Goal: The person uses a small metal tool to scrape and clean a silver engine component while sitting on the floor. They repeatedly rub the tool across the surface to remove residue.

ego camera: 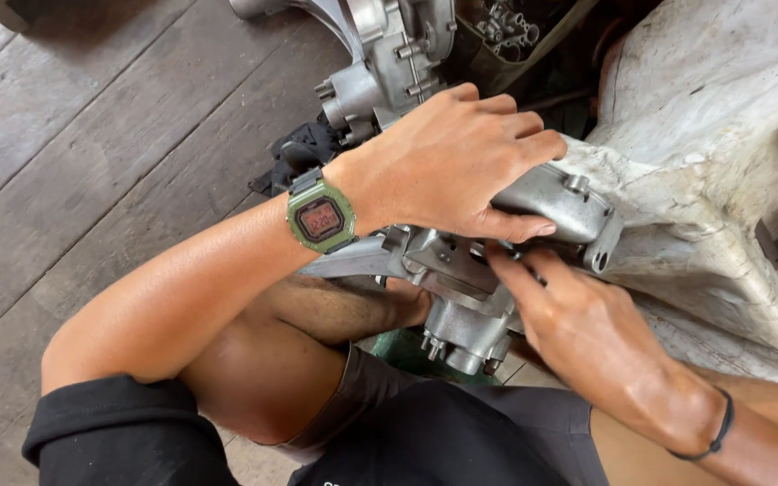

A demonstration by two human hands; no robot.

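Floor (pixel 92 135): grey wooden planks ran under the whole scene, the person seated low with bare knees drawn up
White cloth (pixel 722 135): a stained, crumpled sheet lay at the right, touching the far end of the casting
Second engine part (pixel 380 54): another bare metal housing lay further off, above the left hand, with a dark rag just beside it
Engine casing (pixel 461 270): a grey aluminium casting sat over the person's lap between both arms, its studded lower end pointing down toward the shorts
Left hand (pixel 461 162): laid over the top of the engine casing, fingers curled round its rounded upper cover, thumb pressed along the cover's near edge; grip clenched on the casing, which lay directly under the palm
Right hand (pixel 578 315): came in from below, fingertips pressed against the casing just beneath the left thumb; whether this grip pinched anything small could not be told
Watch (pixel 321 219): green, square, on the left wrist
Wristband (pixel 720 432): thin, black, on the right wrist
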